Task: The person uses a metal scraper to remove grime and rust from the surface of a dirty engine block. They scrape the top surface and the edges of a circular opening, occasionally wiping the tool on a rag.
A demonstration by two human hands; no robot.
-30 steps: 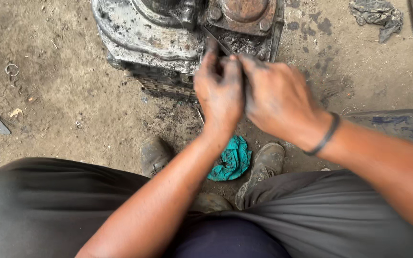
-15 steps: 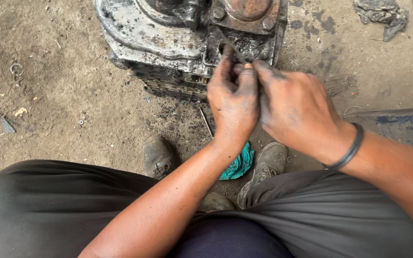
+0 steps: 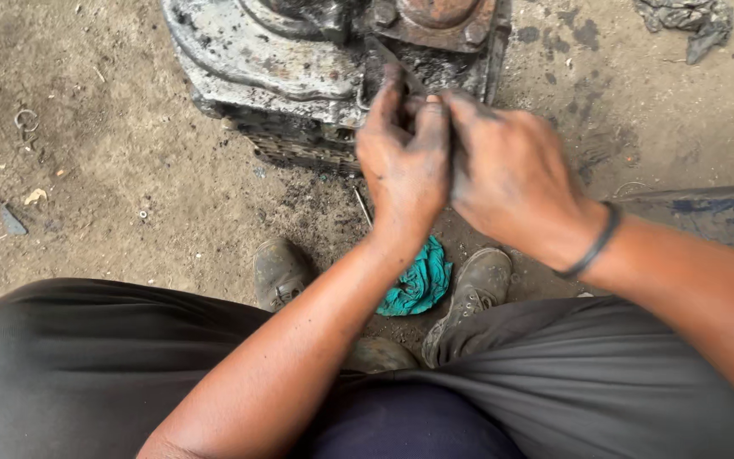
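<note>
Both hands have crept up toward the greasy engine block (image 3: pixel 299 76) — left hand (image 3: pixel 405 166) and right hand (image 3: pixel 511 183) fingers pressed together, pinching a small dark part (image 3: pixel 397 66).

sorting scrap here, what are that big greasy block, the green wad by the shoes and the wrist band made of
Block: likely cast metal, dull grey sheen under black grease, bolted cover. Green wad: cloth, soft crumpled folds. Band on the right hand: thin, black, matte; perhaps rubber or cord, not clear.
</note>
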